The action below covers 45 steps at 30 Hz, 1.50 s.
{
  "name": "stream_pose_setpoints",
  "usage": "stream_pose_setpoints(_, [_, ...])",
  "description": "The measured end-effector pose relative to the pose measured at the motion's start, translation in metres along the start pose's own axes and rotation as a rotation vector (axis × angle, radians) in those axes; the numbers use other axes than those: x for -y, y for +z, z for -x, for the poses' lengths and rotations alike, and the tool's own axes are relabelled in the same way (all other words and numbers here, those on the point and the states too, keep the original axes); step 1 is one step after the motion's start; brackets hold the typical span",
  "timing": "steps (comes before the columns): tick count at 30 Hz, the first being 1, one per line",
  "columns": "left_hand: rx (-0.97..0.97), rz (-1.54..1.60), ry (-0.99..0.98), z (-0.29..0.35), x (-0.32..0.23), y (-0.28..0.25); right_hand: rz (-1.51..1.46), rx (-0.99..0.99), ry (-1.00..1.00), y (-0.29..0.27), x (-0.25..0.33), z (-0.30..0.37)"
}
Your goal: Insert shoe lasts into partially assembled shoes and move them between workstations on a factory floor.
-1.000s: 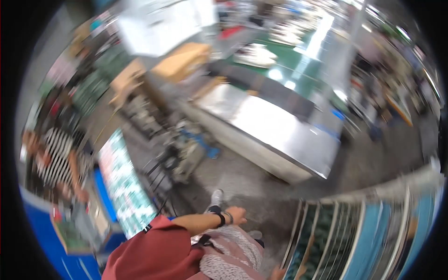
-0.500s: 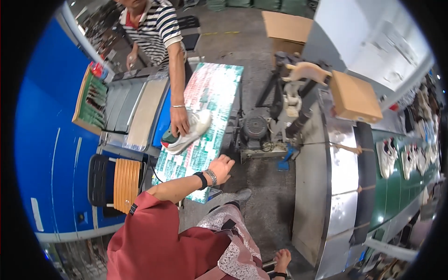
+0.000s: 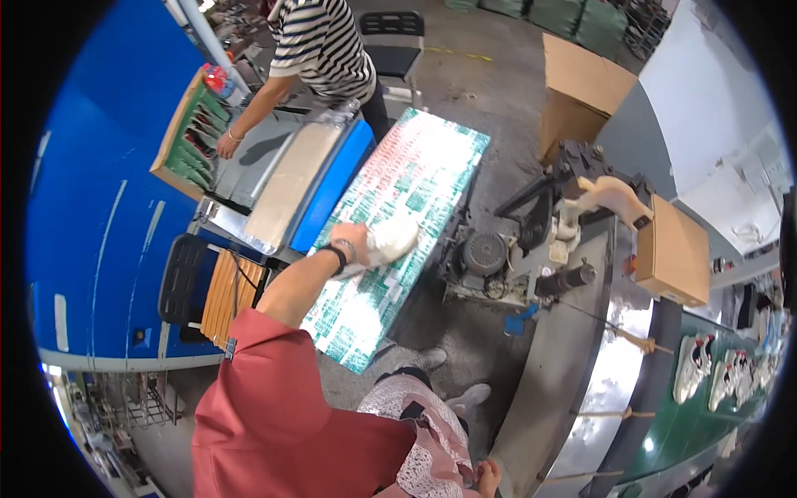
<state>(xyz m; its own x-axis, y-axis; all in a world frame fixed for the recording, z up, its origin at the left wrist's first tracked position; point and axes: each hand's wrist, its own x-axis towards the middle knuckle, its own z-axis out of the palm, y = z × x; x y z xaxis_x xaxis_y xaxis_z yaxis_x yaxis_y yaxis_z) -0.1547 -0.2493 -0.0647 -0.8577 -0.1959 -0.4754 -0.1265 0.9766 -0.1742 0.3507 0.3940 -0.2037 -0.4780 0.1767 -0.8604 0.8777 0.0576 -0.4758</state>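
Observation:
A white sneaker [image 3: 392, 241] lies on a narrow table topped with a green, white and red patterned sheet [image 3: 357, 324]. My left hand [image 3: 350, 241] has its fingers wrapped over the sneaker's heel end, which the hand partly hides. Down at the lower edge, my right hand [image 3: 488, 479] hangs beside my trouser leg; it is partly cut off, so its grip is unclear. Across the table a co-worker in a striped shirt [image 3: 320, 50] reaches with one hand [image 3: 228, 144] toward a wood-framed green rack [image 3: 178, 143].
Beyond the table's right side stands a machine with a motor [image 3: 484, 253]. A cardboard box [image 3: 677, 253] sits on the metal bench at right, past which several sneakers [image 3: 693, 369] rest on a green surface. Left are a slatted wooden stool [image 3: 228, 299] and a blue wall [image 3: 91, 207].
My left hand has moved forward from the table's near edge onto the sneaker. The co-worker's hand has let go of the sneaker and moved left to the rack. The view has shifted.

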Motion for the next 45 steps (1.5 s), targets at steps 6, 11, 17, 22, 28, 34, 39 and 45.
stream_pose_setpoints(6, [-0.15,0.295,0.679,0.131,-0.139,-0.058,-0.727,0.083,-0.026,0.031,0.175,-0.033])
stream_pose_setpoints(11, [-0.674,0.331,1.228,0.211,-0.281,-0.1,-0.925,0.858,-0.288,0.059,0.402,0.003])
stream_pose_setpoints(17, [-0.676,0.511,1.006,0.245,-0.375,-0.111,-0.748,0.572,-0.604,-0.021,0.432,-0.042])
stream_pose_setpoints(22, [-0.629,0.81,0.783,0.219,-0.403,-0.102,-0.289,0.111,-1.13,-0.017,0.529,0.003])
stream_pose_setpoints(28, [-0.658,0.971,0.757,0.16,-0.413,-0.11,0.116,-0.16,-1.242,-0.003,0.594,-0.007])
stream_pose_setpoints(34, [-0.739,1.286,0.687,0.145,-0.408,-0.094,0.925,-0.492,-1.147,0.052,0.636,0.052])
stream_pose_setpoints(39, [-0.68,1.325,0.715,0.143,-0.428,-0.073,0.939,-0.482,-1.288,0.044,0.63,0.033])
stream_pose_setpoints(45, [-0.311,1.432,0.462,0.178,-0.409,-0.029,0.909,-0.491,-1.36,0.037,0.608,0.034])
